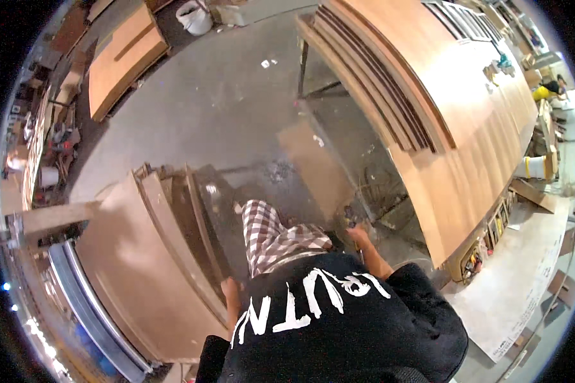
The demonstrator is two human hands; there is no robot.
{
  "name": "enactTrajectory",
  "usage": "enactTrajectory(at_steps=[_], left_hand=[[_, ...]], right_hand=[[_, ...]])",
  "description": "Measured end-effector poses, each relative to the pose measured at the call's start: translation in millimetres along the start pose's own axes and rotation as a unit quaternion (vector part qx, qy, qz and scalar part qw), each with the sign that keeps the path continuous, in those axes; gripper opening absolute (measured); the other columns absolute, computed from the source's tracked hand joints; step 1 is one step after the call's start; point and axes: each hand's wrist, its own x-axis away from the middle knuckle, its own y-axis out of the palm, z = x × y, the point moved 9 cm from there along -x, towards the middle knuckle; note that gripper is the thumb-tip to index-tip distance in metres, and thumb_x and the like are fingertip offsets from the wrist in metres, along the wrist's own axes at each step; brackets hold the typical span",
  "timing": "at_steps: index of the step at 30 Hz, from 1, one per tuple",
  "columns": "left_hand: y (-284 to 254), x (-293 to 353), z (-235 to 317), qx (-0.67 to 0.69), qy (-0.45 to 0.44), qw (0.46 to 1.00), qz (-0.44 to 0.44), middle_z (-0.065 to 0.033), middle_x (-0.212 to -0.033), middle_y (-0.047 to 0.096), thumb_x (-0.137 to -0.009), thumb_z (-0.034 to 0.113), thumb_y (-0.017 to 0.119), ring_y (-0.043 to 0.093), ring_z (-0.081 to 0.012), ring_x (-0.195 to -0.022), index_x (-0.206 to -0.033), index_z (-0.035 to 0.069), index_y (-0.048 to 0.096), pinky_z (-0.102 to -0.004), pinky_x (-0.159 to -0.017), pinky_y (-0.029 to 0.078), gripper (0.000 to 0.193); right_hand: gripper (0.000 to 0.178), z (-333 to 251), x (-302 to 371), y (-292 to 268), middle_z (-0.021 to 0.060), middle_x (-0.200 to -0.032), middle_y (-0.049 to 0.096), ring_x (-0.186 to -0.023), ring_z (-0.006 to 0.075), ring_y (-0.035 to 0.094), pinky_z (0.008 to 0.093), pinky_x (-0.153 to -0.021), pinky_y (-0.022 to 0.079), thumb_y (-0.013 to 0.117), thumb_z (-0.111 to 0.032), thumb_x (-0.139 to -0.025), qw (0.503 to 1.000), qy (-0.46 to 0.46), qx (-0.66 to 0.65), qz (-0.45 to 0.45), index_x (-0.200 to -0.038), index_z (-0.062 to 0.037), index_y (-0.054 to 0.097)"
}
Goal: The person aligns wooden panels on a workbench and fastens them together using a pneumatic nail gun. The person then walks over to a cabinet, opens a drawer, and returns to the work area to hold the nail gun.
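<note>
My left hand (230, 292) is low beside the right edge of a stack of brown wood panels (140, 255). Its fingers are mostly hidden, so I cannot tell whether it grips the edge. My right hand (358, 235) is out in front on the right, closed round a small dark tool (349, 217) whose kind is too blurred to make out. Beneath and beyond it, a flat tan board (316, 166) lies on the grey floor. A narrow strip of board (201, 220) stands along the stack's inner side.
To the right is a large wood-topped table (453, 185) bearing a pile of curved-looking boards (377, 76). A cable (370, 188) and table legs are below it. At the far left stand a low board stack (124, 60) and a white bucket (195, 18). Metal rollers (96, 313) flank the left stack.
</note>
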Motion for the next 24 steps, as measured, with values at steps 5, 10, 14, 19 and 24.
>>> enactTrajectory(at_steps=[5, 10, 14, 19, 24], left_hand=[[26, -96, -21, -0.365, 0.357, 0.847, 0.15, -0.0131, -0.055, 0.06, -0.077, 0.032, 0.067, 0.06, -0.03, -0.049, -0.065, 0.006, 0.062, -0.0413, -0.046, 0.047, 0.029], [-60, -257, 12, 0.268, -0.204, 0.939, 0.068, -0.004, -0.05, 0.051, -0.078, 0.041, 0.067, 0.05, -0.0178, -0.04, -0.072, 0.005, 0.063, -0.035, -0.041, 0.041, 0.036], [-165, -437, 156, -0.115, 0.074, 0.991, 0.003, -0.0132, -0.073, 0.066, -0.08, 0.053, 0.058, 0.062, -0.0325, -0.066, -0.098, 0.011, 0.066, -0.0454, -0.059, 0.049, 0.047], [-180, -653, 524, -0.443, 0.293, 0.84, 0.112, -0.0133, -0.117, 0.061, -0.087, 0.059, 0.046, 0.055, -0.0317, -0.109, -0.113, 0.009, 0.062, -0.0426, -0.099, 0.038, 0.059], [-79, -595, 991, -0.071, 0.469, 0.88, 0.0, -0.0165, -0.056, 0.044, -0.084, 0.042, 0.064, 0.039, -0.0231, -0.052, -0.061, -0.003, 0.049, -0.0407, -0.054, 0.035, 0.052]], right_hand=[[0.039, -35, -33, 61, 0.0199, -0.088, 0.067, -0.086, 0.0372, 0.064, 0.0446, -0.075, 0.05, 0.066, -0.043, -0.076, 0.907, -0.257, 0.32, -0.09, -0.094, -0.0087, 0.069], [0.042, -143, -16, -13, 0.0205, -0.092, 0.066, -0.088, 0.0372, 0.064, 0.0439, -0.077, 0.05, 0.066, -0.042, -0.076, 0.984, -0.02, 0.054, -0.168, -0.101, -0.0082, 0.067], [0.045, -270, -35, -37, 0.021, -0.094, 0.066, -0.09, 0.0373, 0.063, 0.0434, -0.078, 0.05, 0.066, -0.041, -0.075, 0.991, -0.035, 0.006, -0.13, -0.106, -0.0078, 0.065], [0.049, -460, -111, -83, 0.0216, -0.097, 0.065, -0.092, 0.0373, 0.063, 0.0427, -0.08, 0.049, 0.066, -0.04, -0.075, 0.993, -0.054, -0.099, -0.038, -0.112, -0.0074, 0.063], [0.051, -580, -172, -115, 0.0221, -0.098, 0.065, -0.093, 0.0372, 0.063, 0.0425, -0.08, 0.049, 0.066, -0.038, -0.075, 0.976, -0.021, -0.219, -0.011, -0.114, -0.0062, 0.062]])
